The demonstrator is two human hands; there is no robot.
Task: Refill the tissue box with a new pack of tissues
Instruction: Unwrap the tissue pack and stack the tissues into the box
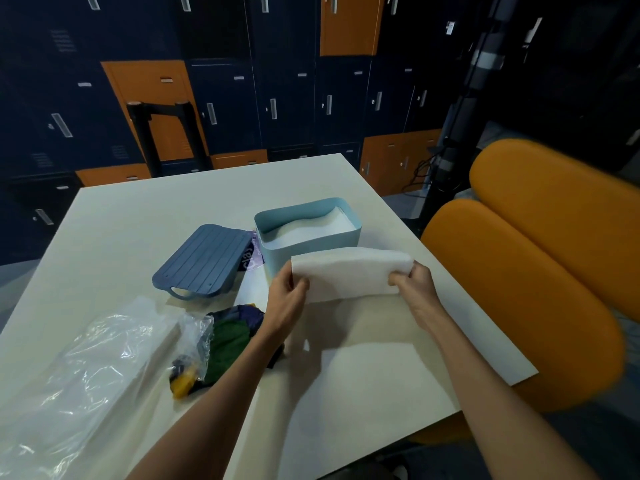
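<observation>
Both hands hold a tissue stack (349,273) just in front of the open box (277,259).
The left hand (287,301) and right hand (414,289) each pinch one short end of the soft, white, slightly bowed stack. The pale blue box has rounded corners and holds wavy white tissues. Its ribbed dark blue lid (204,261) lies to the left, with crinkled clear plastic (86,368) nearer.
</observation>
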